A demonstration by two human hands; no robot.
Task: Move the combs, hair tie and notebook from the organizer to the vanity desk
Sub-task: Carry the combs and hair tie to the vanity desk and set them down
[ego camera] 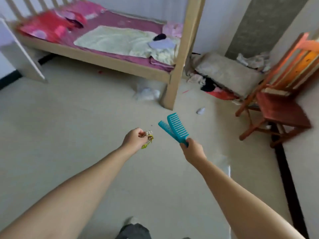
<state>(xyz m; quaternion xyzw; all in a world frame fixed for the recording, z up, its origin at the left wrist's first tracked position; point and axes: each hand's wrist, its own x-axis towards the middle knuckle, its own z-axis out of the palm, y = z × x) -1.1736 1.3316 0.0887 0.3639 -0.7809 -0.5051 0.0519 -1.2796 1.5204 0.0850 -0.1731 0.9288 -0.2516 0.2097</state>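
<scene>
Scene: a person stands on the bare floor (72, 118) of a bedroom, both arms stretched forward, mid-carry between the task's two stations.
Right hand: the right hand (192, 150) is closed around the handles of two teal combs (174, 129), a fine-toothed one and a wide-toothed one, fanned apart and pointing up and away.
Left hand: the left hand (134, 138) is curled tight on the hair tie (148, 138), a small pale and yellow-green bundle that pokes out past the fingers.
Done so far: combs and hair tie appear to be out of the organizer and in transit, judging by the grip on each.
Left to do: none of the three items is set down yet; the notebook is nowhere in view and, with both hands full, looks likely to need a second trip.
Organizer: not in view, so its contents cannot be told.
Desk: the vanity desk is not in view either.
Surroundings: a wooden bed (110, 54) with pink bedding ahead, a red wooden chair (283, 107) at right, a heap of cloth (224, 73) between them.
</scene>
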